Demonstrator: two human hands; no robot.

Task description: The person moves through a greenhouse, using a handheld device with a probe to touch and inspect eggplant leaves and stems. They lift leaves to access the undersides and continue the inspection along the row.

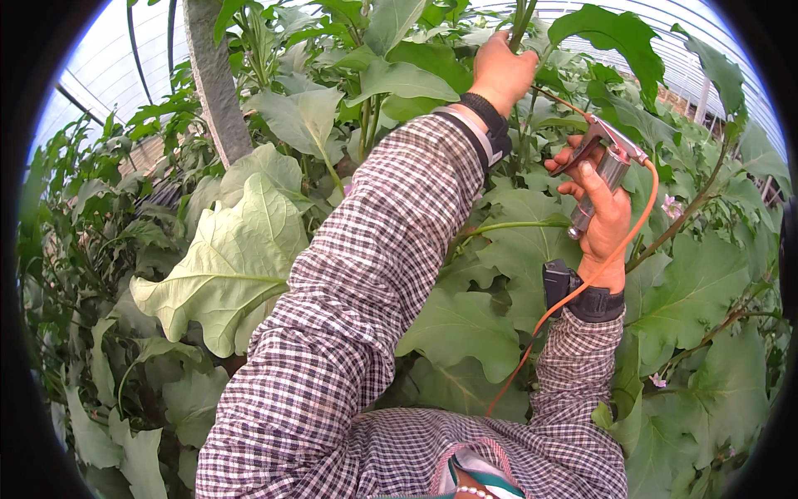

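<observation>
At the top, my left hand [502, 70] is closed around a thick green stem [521, 25] of a large-leaved plant that looks like eggplant. To its right and lower, my right hand [601, 199] grips a metal hand sprayer [608, 171] with a lever and a cylindrical body. The sprayer's thin nozzle tube [558, 100] points left, towards the stems just below my left hand. An orange hose [645, 215] runs from the sprayer's back end, down past my right wrist to my front. Leaves partly surround both hands, and the left fingertips are hidden.
A grey post [215, 81] rises at the upper left. A broad pale leaf [230, 262] lies beside my left sleeve. A slanting branch [682, 221] and a pink-purple flower [672, 207] are at the right. Dense foliage surrounds me beneath a ribbed greenhouse roof [112, 56].
</observation>
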